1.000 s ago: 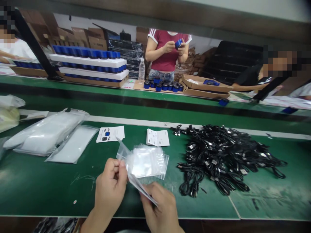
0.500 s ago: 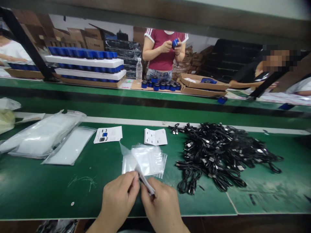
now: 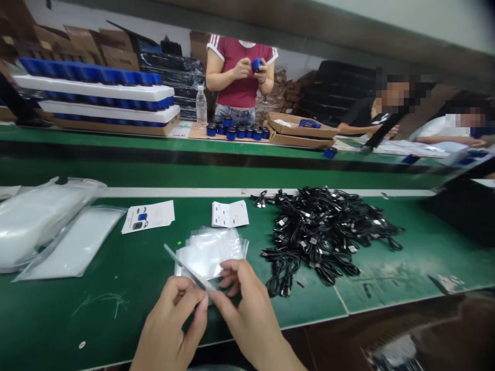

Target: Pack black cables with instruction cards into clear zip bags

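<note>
My left hand (image 3: 172,322) and my right hand (image 3: 242,304) meet near the front edge of the green table (image 3: 116,304). Both pinch one small clear plastic bag (image 3: 185,268), seen edge-on and slanting up to the left. Just beyond them lies a small stack of the same clear bags (image 3: 211,250). A big heap of coiled black cables (image 3: 320,234) lies to the right of my hands.
A printed leaflet (image 3: 149,216) and a white card stack (image 3: 229,214) lie beyond the bags. Large packs of plastic bags (image 3: 42,221) fill the left. Across the green belt a person in a red shirt (image 3: 240,72) handles a blue item; trays of blue items (image 3: 96,98) stand there.
The view has swung to the right. My hands stay together on the bag, which now sticks out to the upper left as a thin edge instead of hanging open.
</note>
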A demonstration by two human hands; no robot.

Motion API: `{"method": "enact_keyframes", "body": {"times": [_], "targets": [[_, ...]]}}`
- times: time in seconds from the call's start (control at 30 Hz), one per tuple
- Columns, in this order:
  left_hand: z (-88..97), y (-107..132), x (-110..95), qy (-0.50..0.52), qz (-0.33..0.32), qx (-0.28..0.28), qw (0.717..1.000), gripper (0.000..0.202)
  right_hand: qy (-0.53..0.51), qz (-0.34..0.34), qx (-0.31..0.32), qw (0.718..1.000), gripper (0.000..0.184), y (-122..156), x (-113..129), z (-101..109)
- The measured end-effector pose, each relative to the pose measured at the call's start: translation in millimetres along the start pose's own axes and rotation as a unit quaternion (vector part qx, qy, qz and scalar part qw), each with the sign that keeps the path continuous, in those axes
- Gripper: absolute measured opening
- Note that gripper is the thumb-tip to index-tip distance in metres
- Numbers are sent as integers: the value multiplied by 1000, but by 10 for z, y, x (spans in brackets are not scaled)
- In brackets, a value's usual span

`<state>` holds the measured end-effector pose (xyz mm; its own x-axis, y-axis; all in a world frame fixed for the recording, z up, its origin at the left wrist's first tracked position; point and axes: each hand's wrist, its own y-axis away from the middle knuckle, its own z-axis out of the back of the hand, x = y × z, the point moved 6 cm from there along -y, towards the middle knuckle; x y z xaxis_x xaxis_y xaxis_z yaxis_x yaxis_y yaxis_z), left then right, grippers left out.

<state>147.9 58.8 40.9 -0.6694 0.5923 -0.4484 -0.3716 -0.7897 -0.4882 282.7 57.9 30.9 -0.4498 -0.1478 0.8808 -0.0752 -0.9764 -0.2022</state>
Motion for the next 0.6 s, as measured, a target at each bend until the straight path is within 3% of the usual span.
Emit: {"method": "enact_keyframes", "body": {"times": [0.07, 0.17, 0.27, 0.37, 0.47, 0.53, 0.6], "targets": [[-12, 11, -33, 17, -1, 22, 1000, 11, -31, 5, 23, 999, 32, -25, -19, -100], [-25, 21, -71, 37, -6, 46, 998, 11, -35, -24, 44, 998, 19, -67, -56, -206], [-32, 24, -31, 27, 2, 46, 999, 12, -40, -26, 97, 994, 19, -98, -24, -164], [-56, 11, 52, 9, 19, 46, 999, 12, 7, 12, 145, 989, 27, -113, 28, 147], [-126, -17, 115, 8, 43, 67, 997, 15, 184, 14, 63, 981, 17, -140, -50, 688], [-198, -44, 136, 10, 54, 90, 994, 16, 309, -8, 23, 951, 19, -134, -153, 950], [-271, -76, 151, 6, 61, 109, 992, 17, 410, 10, 41, 911, 23, -123, -229, 1020]]}}
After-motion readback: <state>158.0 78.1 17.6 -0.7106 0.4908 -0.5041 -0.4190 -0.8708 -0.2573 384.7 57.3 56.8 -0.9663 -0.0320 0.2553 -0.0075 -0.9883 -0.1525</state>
